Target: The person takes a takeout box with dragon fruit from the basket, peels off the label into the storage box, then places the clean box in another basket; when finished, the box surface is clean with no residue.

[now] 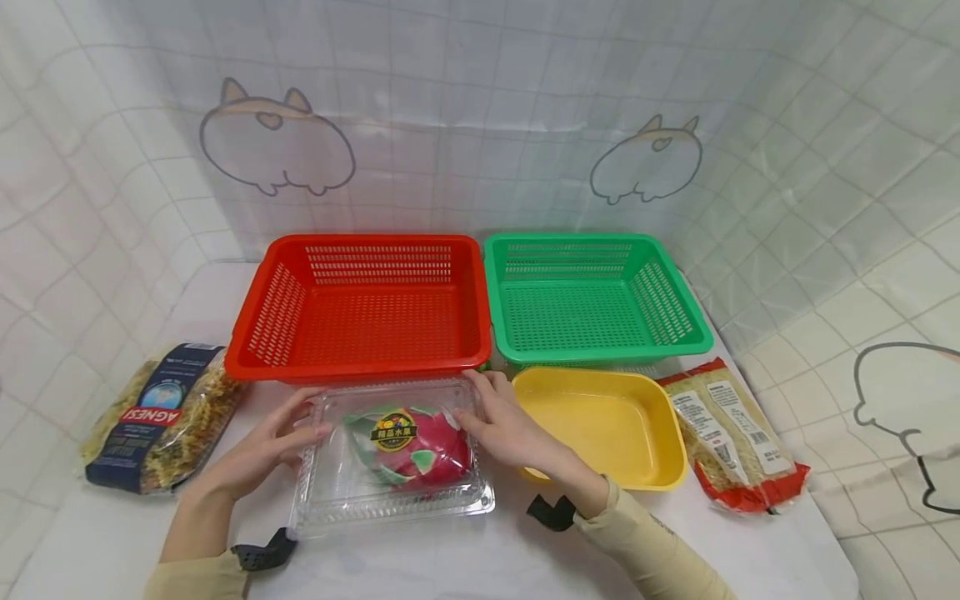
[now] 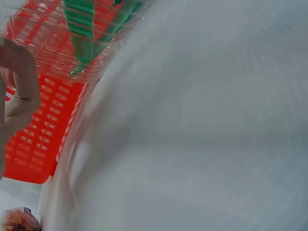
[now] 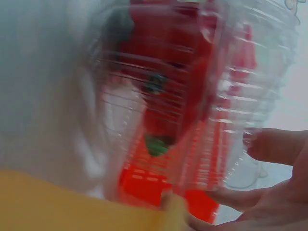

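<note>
1. The step in hand seems to be handling the clear box (image 1: 390, 510), which is just in front of the red basket (image 1: 360, 372), left of the middle and towards the table's (image 1: 487, 575) front edge; I cannot tell whether its base touches the table.
2. Both hands are clamped on it: the left hand (image 1: 273, 442) at its left side, the right hand (image 1: 513, 425) at its far right corner, each with the thumb over the lid.
3. Best keep them at opposite ends and squeeze lightly; plastic this thin would likely flex, and the lid might pop.
4. The fruit (image 1: 442, 458) (a dragon fruit, by its pink skin and green tips) lies mostly in the right half, so the right hand should probably bear more of the weight, with little tilt lest the fruit roll.
5. Mind the basket's near rim, close by the box's far edge; a knock there could jolt the grip.
6. Inside the box is that fruit, under a black-and-gold label (image 1: 393, 430) on the lid.
7. The red basket and, to its right, the green basket (image 1: 607, 355) stand along the table's far edge, slotted floors in view.
8. The yellow tub (image 1: 607, 429), in front of the green basket, shows its smooth floor.
9. The Agnesi bag (image 1: 161, 417), at the table's left edge, holds twisted pasta; the red-ended bag (image 1: 738, 437), at the right edge, holds something pale.
</note>
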Motion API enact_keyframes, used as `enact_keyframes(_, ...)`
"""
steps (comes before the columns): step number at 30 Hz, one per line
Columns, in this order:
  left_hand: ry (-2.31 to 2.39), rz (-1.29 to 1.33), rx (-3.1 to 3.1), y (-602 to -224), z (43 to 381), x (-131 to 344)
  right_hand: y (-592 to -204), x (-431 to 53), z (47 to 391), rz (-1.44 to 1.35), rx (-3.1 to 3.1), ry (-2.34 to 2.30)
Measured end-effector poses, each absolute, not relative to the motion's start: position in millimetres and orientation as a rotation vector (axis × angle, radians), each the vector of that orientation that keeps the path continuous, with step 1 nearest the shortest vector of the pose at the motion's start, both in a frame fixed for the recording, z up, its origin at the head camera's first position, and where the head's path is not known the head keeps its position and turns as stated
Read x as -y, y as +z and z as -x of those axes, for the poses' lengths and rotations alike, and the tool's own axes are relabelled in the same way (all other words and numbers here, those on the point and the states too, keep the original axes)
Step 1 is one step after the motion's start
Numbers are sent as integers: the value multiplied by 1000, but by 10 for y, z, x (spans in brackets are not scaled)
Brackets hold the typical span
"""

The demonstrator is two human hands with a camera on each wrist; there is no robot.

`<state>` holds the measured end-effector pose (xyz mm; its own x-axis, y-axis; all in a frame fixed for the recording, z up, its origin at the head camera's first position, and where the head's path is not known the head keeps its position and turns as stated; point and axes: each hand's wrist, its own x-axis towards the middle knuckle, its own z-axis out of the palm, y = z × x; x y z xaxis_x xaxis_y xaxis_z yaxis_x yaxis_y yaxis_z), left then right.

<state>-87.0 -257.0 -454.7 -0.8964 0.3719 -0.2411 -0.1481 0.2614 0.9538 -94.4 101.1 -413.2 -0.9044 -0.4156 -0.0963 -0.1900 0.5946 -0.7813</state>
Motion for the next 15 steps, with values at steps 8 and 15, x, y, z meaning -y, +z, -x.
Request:
enact_keyframes(8, 1657, -200, -2092, -4563, 866, 2581, -3881, -977, 828, 662, -2703, -1147)
enact_keyframes(15, 1672, -229, -2078, -4564, 872, 2577, -3801, -758, 861, 877, -2463, -1051)
